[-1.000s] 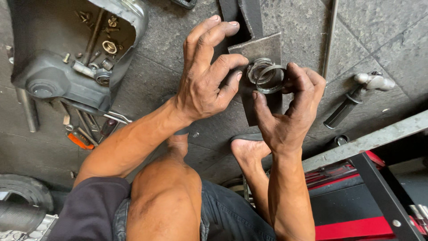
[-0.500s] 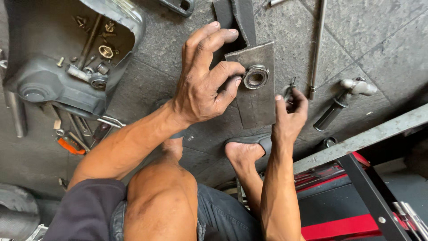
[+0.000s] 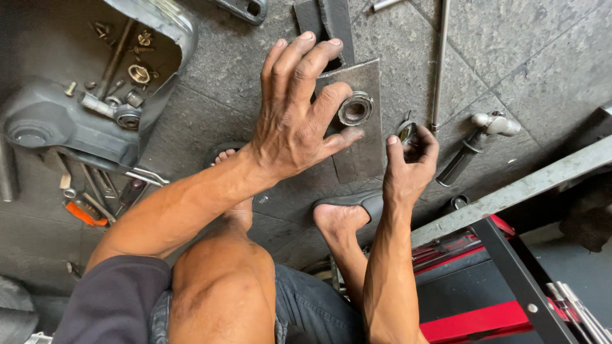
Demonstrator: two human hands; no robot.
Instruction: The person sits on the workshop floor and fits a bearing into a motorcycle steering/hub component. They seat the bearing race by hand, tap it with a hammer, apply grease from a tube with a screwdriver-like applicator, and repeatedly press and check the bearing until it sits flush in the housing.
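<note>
Head view: your left hand [image 3: 296, 121] lies spread over the steel plate [image 3: 363, 150] on the stone floor [image 3: 523, 57]. Its fingers are wide apart; forefinger and thumb bracket the bearing [image 3: 355, 109], touching or nearly touching its rim, not closed on it. The bearing sits flat on the plate, near the plate's upper middle, bore facing up.

Your right hand [image 3: 408, 169] is just right of the plate, off its edge. Thumb and bent fingers pinch a small round metal part [image 3: 406, 132]; most of it is hidden, so you cannot tell what kind of part it is. The pinch is narrow.

Your right foot [image 3: 338, 220] rests on a dark sandal [image 3: 366, 202] at the plate's lower edge. The left foot [image 3: 233, 185] shows partly behind the left forearm.

A thin rod [image 3: 438, 64] lies upright in frame right of the plate. A hammer [image 3: 475, 143] with dark grip lies further right, apart from the hand. Upper left, a grey engine cover [image 3: 57, 121] lies open side up with nuts and bolts [image 3: 127, 83] inside. Loose tools [image 3: 95, 197] lie below it. A red and black stand [image 3: 484, 286] fills the lower right.
</note>
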